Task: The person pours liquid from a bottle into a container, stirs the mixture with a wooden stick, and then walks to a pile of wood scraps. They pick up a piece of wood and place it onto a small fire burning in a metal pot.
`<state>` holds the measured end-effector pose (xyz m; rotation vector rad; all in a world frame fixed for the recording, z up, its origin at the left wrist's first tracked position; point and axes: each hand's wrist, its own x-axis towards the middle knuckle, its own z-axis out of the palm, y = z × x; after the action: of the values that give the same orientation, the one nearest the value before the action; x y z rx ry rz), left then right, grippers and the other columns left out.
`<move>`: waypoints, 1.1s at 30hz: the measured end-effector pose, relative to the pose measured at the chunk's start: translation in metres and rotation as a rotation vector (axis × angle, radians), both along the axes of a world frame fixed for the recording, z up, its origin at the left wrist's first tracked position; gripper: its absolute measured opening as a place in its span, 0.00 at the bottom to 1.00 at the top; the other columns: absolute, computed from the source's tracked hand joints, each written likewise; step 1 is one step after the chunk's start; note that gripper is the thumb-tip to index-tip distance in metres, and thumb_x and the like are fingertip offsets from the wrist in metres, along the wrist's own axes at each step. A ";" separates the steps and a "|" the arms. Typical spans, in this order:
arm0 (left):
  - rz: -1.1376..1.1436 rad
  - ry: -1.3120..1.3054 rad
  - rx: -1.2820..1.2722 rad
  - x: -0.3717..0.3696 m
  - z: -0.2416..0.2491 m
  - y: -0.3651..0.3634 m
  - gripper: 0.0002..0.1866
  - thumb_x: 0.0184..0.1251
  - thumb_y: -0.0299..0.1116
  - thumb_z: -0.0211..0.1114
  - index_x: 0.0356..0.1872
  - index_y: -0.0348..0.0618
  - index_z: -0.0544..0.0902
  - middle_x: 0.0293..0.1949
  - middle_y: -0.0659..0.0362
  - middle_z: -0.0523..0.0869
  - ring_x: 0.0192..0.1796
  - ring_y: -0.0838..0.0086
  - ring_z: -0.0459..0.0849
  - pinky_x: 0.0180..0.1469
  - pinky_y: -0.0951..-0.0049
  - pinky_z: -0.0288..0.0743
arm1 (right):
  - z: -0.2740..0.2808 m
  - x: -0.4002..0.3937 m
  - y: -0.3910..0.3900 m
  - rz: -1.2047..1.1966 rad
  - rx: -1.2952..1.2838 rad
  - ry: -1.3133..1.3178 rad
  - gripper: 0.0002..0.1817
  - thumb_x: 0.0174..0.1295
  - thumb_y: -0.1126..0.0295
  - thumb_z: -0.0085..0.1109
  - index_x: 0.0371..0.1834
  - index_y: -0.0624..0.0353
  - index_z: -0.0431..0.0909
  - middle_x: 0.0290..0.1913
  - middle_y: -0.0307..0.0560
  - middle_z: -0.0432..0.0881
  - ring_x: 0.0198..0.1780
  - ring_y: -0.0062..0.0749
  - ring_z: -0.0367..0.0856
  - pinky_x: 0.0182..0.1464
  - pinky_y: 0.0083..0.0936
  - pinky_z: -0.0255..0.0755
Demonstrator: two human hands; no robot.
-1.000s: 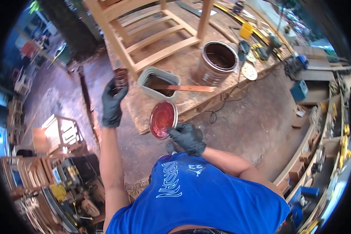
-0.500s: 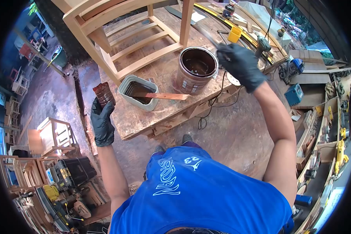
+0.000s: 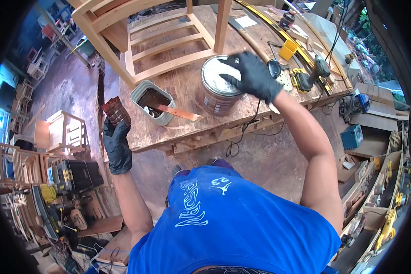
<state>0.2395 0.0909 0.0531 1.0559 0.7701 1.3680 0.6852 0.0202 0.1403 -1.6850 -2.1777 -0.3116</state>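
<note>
My left hand (image 3: 117, 147), black-gloved, is closed around a small ribbed plastic cup (image 3: 116, 111) smeared with reddish-brown stain, held beyond the table's left edge. My gloved right hand (image 3: 255, 78) rests with fingers spread on a silvery lid (image 3: 213, 76), which covers the top of a brown-smeared paint can (image 3: 218, 104). Whether the lid is fully seated cannot be made out. Left of the can stands a grey square container (image 3: 163, 120) with dark stain inside. A flat wooden stick (image 3: 183, 113) lies across its rim and sticks out to the right.
A bare-wood chair frame (image 3: 171, 68) stands on the worktable (image 3: 146, 134) behind the containers. Beyond my right hand are a yellow cup (image 3: 288, 49), a cordless drill (image 3: 311, 75) and a cable (image 3: 234, 148) hanging off the edge. Toolboxes (image 3: 80, 178) are at lower left.
My right hand has moved left from beside the open can onto its top. A lid now covers the opening. The cup stays in my left hand, and the view has shifted slightly.
</note>
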 end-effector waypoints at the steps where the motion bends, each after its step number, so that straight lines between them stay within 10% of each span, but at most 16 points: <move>1: 0.008 -0.017 -0.012 0.003 0.003 -0.005 0.20 0.73 0.26 0.68 0.65 0.43 0.80 0.53 0.61 0.87 0.50 0.75 0.84 0.53 0.71 0.78 | 0.004 0.008 0.012 -0.042 -0.073 0.038 0.37 0.73 0.37 0.56 0.73 0.53 0.78 0.60 0.64 0.83 0.63 0.61 0.79 0.65 0.50 0.74; 3: 0.011 -0.012 -0.020 0.010 0.011 -0.014 0.20 0.73 0.26 0.68 0.65 0.43 0.80 0.53 0.61 0.86 0.50 0.75 0.84 0.53 0.71 0.78 | -0.003 0.012 0.037 -0.173 -0.251 0.025 0.52 0.71 0.26 0.48 0.84 0.59 0.62 0.73 0.79 0.71 0.78 0.67 0.69 0.76 0.50 0.67; 7: -0.004 -0.019 0.009 0.007 0.015 -0.009 0.25 0.71 0.24 0.70 0.68 0.42 0.79 0.57 0.60 0.86 0.53 0.72 0.85 0.56 0.71 0.79 | -0.028 -0.006 0.055 -0.151 -0.437 -0.090 0.62 0.63 0.17 0.46 0.87 0.58 0.55 0.81 0.78 0.61 0.80 0.76 0.62 0.78 0.66 0.57; 15: 0.038 -0.098 0.047 -0.001 0.016 -0.011 0.27 0.70 0.22 0.71 0.69 0.40 0.78 0.59 0.57 0.86 0.57 0.68 0.86 0.61 0.67 0.81 | -0.044 -0.003 0.056 -0.112 -0.162 -0.111 0.59 0.65 0.18 0.45 0.82 0.61 0.64 0.75 0.75 0.70 0.75 0.71 0.69 0.71 0.67 0.62; 17: 0.036 -0.107 0.063 -0.008 0.014 -0.014 0.27 0.70 0.22 0.70 0.70 0.40 0.78 0.60 0.57 0.86 0.58 0.69 0.86 0.61 0.66 0.81 | -0.008 -0.012 0.061 -0.146 -0.512 -0.125 0.61 0.63 0.17 0.45 0.83 0.60 0.64 0.81 0.73 0.62 0.82 0.68 0.60 0.80 0.65 0.52; 20: 0.039 -0.090 0.083 -0.009 0.021 -0.015 0.26 0.71 0.22 0.69 0.70 0.39 0.77 0.60 0.57 0.85 0.58 0.68 0.86 0.62 0.65 0.81 | 0.002 -0.006 0.093 0.007 -0.211 0.093 0.47 0.71 0.24 0.44 0.67 0.60 0.82 0.58 0.66 0.86 0.62 0.61 0.84 0.64 0.55 0.75; 24: 0.076 -0.055 0.079 -0.013 0.020 -0.013 0.31 0.68 0.23 0.68 0.74 0.44 0.75 0.58 0.63 0.82 0.55 0.76 0.82 0.53 0.75 0.76 | 0.003 -0.008 0.103 0.018 -0.164 0.088 0.43 0.75 0.30 0.45 0.65 0.61 0.83 0.53 0.64 0.89 0.58 0.61 0.87 0.62 0.49 0.78; 29: 0.088 -0.080 0.033 -0.015 0.015 -0.023 0.30 0.69 0.24 0.70 0.73 0.45 0.76 0.58 0.64 0.82 0.57 0.75 0.81 0.56 0.72 0.76 | -0.022 0.064 0.047 -0.582 -0.274 0.645 0.42 0.79 0.36 0.45 0.69 0.69 0.79 0.60 0.66 0.87 0.61 0.51 0.88 0.65 0.37 0.78; 33: 0.039 -0.018 0.004 -0.016 0.016 -0.015 0.30 0.70 0.26 0.70 0.73 0.47 0.76 0.60 0.64 0.83 0.58 0.73 0.82 0.59 0.70 0.76 | -0.113 0.118 0.027 -0.479 -0.326 0.796 0.36 0.79 0.38 0.48 0.59 0.66 0.82 0.44 0.55 0.89 0.34 0.30 0.89 0.33 0.27 0.83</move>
<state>0.2235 0.0757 0.0692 1.0352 0.7790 1.4112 0.8030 0.0470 0.0273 -2.0197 -1.2762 0.5465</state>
